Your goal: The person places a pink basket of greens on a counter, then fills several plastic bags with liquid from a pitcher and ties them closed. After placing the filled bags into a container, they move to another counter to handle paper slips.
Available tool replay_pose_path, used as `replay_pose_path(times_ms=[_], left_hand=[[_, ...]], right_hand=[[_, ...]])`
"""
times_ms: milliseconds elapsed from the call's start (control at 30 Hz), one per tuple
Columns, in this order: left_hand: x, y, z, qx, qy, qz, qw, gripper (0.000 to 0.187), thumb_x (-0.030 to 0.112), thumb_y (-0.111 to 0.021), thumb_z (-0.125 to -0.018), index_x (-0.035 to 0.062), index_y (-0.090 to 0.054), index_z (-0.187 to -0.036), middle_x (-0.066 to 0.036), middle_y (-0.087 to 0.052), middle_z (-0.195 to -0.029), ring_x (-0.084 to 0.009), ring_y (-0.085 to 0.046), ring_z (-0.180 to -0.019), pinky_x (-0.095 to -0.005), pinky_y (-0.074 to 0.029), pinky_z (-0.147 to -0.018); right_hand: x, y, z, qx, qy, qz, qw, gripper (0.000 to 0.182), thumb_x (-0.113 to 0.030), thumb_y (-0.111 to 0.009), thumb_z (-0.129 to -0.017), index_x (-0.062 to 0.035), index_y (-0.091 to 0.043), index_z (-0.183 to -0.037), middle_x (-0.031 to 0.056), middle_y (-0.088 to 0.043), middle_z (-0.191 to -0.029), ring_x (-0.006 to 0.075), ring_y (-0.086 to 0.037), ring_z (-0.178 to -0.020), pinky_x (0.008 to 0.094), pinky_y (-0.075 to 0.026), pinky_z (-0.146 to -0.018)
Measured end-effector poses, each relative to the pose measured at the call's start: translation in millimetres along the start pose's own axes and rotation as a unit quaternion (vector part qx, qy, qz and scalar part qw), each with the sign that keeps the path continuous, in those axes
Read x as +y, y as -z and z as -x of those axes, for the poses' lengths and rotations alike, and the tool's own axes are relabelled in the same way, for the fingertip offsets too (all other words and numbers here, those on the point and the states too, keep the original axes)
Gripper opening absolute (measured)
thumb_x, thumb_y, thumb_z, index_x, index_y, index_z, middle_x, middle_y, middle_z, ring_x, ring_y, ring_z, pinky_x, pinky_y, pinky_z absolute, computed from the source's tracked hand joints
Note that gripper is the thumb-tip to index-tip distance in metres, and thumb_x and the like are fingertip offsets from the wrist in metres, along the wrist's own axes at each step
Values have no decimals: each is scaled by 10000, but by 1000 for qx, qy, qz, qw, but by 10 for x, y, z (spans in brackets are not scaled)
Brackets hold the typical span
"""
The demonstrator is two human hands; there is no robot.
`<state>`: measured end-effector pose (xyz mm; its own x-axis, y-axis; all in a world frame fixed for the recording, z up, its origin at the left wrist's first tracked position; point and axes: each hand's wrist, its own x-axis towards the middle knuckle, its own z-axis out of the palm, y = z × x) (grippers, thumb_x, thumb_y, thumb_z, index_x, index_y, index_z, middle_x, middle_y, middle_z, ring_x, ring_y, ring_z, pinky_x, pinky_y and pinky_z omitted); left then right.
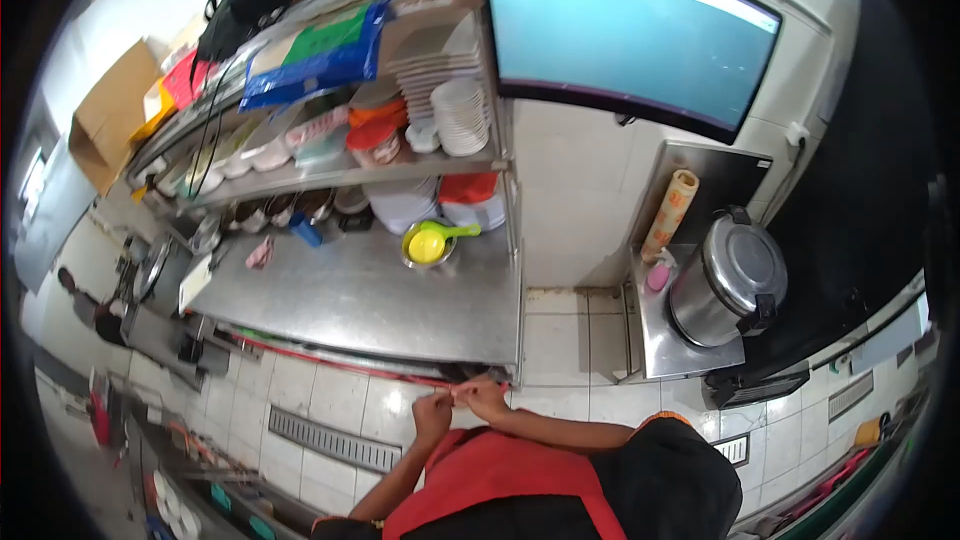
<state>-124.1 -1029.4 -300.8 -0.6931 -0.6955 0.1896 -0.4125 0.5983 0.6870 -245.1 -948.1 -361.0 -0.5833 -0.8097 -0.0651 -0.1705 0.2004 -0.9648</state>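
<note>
Steel worktable (360,300) runs along the wall, two steel shelves (330,175) above it. Upper shelf: stacked white plates (460,115) at its right end, lidded tubs (375,140) left of them. On top of the rack: blue-green flat packs (315,60), black bag (250,0) further left, cardboard box (110,110) beyond that. On the tabletop: metal bowl with yellow ladle (428,243) near the right end, under the lower shelf. Wall screen (630,40) right of the rack. Below it a small steel stand (670,335) carries a steel rice cooker (725,285); paper roll (670,210) behind the cooker, leaning on the wall. Floor drain grate (335,440) in front of the table. Both hands, left hand (432,410) and right hand (482,398), meet just off the table's front right corner, fingers touching.
</note>
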Motion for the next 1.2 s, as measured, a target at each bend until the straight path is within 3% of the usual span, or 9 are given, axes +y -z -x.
replay_pose_path(times_ms=[100,233,333,400,533,733,1000,1100,1200], left_hand=[[-188,-138,-112,-57,111,166,978,180,80,-559,-907,40,-733,-894,-125,-718,-779,-151,-682,-710,-310,-512,-629],[74,-39,-397,-35,284,370,884,211,47,-539,-911,-9,-723,-997,-88,-722,-934,-152,-657,-860,-286,-525,-778],[-279,-392,-523,-22,367,659,656,124,130,-595,-935,40,-676,-961,-46,-671,-920,-161,-631,-812,-292,-521,-706],[-384,-559,-542,-23,411,694,590,103,137,-601,-935,54,-662,-939,-38,-653,-898,-159,-622,-801,-290,-520,-693],[-329,-581,-412,66,497,723,475,110,179,-623,-925,77,-663,-913,-35,-653,-871,-156,-631,-794,-324,-521,-692],[108,1,169,265,558,553,559,124,157,-684,-851,34,-692,-861,-80,-701,-844,-190,-675,-695,-307,-517,-577],[-59,-142,1110,365,594,313,645,139,131,-693,-814,2,-724,-771,-107,-712,-741,-186,-689,-642,-278,-502,-530],[-29,-74,1324,319,592,277,686,160,167,-700,-809,18,-735,-764,-120,-718,-763,-201,-707,-694,-293,-528,-588],[442,376,1446,230,642,199,704,199,261,-682,-807,79,-760,-824,-96,-730,-782,-219,-715,-824,-443,-455,-972]], right_hand=[[-266,66,16,102,137,-46,984,106,-158,-703,-826,-73,-750,-869,111,-647,-937,232,-593,-901,331,-477,-771],[-504,23,-105,101,207,-43,972,152,-93,-640,-861,37,-703,-908,149,-624,-967,273,-605,-901,357,-493,-811],[-431,-158,-228,76,196,-17,977,211,-115,-599,-913,66,-689,-976,158,-626,-1002,262,-623,-909,337,-526,-773],[-459,-217,-188,155,42,-144,976,269,-163,-577,-937,78,-685,-990,166,-629,-1048,261,-630,-913,332,-530,-763],[-364,-325,-182,135,57,-103,984,327,-213,-552,-956,85,-677,-1007,165,-636,-1083,249,-639,-903,329,-539,-725],[-697,-501,165,-109,-208,-228,945,334,-217,-532,-910,55,-672,-1046,165,-686,-925,247,-670,-745,333,-552,-641],[-462,-791,742,-169,-259,-131,942,237,-115,-613,-831,83,-713,-915,130,-701,-822,185,-655,-748,309,-535,-648],[-454,-761,872,-181,-255,-98,945,215,-106,-637,-806,66,-729,-896,116,-708,-817,177,-653,-751,315,-526,-674],[-478,-816,1076,-184,-273,-98,939,198,-99,-657,-785,30,-747,-904,104,-719,-833,181,-655,-751,329,-524,-700]])
